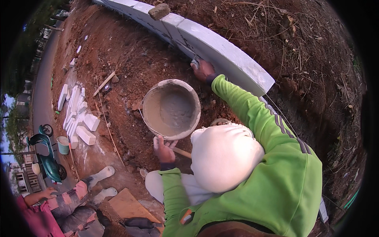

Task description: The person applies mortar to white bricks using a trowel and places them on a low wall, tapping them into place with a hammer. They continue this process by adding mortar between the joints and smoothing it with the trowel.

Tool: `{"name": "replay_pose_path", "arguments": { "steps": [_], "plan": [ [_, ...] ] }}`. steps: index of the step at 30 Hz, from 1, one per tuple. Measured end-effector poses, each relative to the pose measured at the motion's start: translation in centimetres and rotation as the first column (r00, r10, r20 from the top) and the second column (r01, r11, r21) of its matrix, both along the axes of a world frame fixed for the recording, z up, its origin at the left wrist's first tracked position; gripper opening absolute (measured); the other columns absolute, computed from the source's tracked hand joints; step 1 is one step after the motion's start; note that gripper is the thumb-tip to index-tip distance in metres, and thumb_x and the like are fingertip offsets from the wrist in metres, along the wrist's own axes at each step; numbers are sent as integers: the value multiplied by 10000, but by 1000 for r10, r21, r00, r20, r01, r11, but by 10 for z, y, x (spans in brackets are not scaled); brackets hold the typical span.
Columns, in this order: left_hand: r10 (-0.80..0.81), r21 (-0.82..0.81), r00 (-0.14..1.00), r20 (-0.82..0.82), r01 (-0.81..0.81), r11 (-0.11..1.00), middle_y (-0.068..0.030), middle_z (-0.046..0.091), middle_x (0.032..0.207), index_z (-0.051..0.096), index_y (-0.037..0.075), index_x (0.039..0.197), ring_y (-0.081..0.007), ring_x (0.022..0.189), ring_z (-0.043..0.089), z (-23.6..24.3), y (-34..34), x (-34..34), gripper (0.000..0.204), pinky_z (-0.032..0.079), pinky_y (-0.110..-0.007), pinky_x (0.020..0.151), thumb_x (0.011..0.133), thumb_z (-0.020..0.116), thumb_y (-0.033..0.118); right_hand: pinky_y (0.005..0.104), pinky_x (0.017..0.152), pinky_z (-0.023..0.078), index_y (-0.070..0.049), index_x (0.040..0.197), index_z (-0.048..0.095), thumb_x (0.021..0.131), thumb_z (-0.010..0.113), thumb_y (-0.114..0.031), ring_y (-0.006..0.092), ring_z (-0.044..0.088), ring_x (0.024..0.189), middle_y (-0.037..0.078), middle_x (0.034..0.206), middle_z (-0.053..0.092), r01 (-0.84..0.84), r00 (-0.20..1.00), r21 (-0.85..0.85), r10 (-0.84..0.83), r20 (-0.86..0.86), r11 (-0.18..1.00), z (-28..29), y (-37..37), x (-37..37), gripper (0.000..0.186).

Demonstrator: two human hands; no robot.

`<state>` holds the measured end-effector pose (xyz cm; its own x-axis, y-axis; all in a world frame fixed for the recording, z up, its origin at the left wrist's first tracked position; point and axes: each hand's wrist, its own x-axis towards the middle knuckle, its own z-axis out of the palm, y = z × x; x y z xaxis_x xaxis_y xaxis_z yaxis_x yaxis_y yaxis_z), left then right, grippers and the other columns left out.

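My left hand (165, 152) grips the near rim of a round bucket (148, 104), which holds grey wet mortar (173, 106). My right hand (203, 69) reaches to the face of a long white block wall (221, 51), closed around a small grey tool (195, 63), its shape partly hidden by the fingers. A brownish lump (158, 11) rests on top of the wall. A wooden handle or stick (181, 152) lies beside my left hand, partly hidden by my pale-clothed knee (225, 158).
Loose white blocks (87, 134), planks (104, 83) and a small bucket (63, 145) lie left on red soil. A green scooter (49, 162) stands by the road. Another person in boots (69, 201) sits lower left, near a board (128, 203). A dark soil bank (308, 59) is right.
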<state>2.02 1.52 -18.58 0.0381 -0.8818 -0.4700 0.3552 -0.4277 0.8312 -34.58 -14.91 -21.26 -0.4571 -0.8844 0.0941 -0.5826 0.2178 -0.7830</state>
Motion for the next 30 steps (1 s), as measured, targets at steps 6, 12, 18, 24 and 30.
{"name": "replay_pose_path", "arguments": {
  "steps": [6, 12, 18, 24, 30],
  "plan": [
    [-1, 18, 1000, 8, 1, 1000, -150, 530, 1341, 430, 55, 1396, -352, 1173, 592, -8, -1, 7, 481, 602, -543, 899, 1049, 587, 349, 545, 1000, 483, 38, 1324, 538, 988, 599, -351, 501, 622, 1143, 341, 1223, 637, 34, 999, 25, -33, -11, 999, -2, -17, -12, 518],
    [-84, -52, 995, -55, 82, 995, -157, 503, 1392, 398, 51, 1418, -352, 1204, 568, -14, -2, 15, 526, 590, -545, 914, 1041, 605, 356, 554, 1004, 482, 23, 1330, 540, 1014, 557, -382, 500, 626, 1141, 327, 1222, 646, 54, 997, 1, -54, 63, 999, -6, 26, 4, 515],
    [-73, -49, 997, -32, 72, 996, -153, 518, 1398, 400, 66, 1422, -344, 1199, 580, -11, -3, 9, 526, 556, -552, 948, 1038, 613, 356, 561, 989, 486, 8, 1344, 515, 1024, 540, -382, 513, 627, 1131, 345, 1182, 654, 12, 1000, 98, -14, 20, 995, -7, 2, -22, 506],
    [-101, -66, 995, 6, 101, 993, -148, 531, 1396, 429, 78, 1393, -338, 1192, 592, -22, -5, 15, 478, 536, -561, 974, 1042, 605, 350, 559, 942, 504, -8, 1355, 521, 1015, 556, -414, 505, 661, 1042, 336, 1113, 678, 123, 984, 154, -101, -146, 980, -64, 65, 3, 531],
    [-82, -21, 996, 29, 83, 996, -178, 528, 1383, 422, 66, 1408, -372, 1208, 569, -24, -6, 29, 514, 507, -587, 992, 1025, 631, 337, 554, 948, 512, 0, 1370, 535, 1020, 547, -407, 493, 670, 1039, 333, 1113, 683, 110, 994, 305, -110, -16, 946, -70, 94, -9, 537]
  ]
}}
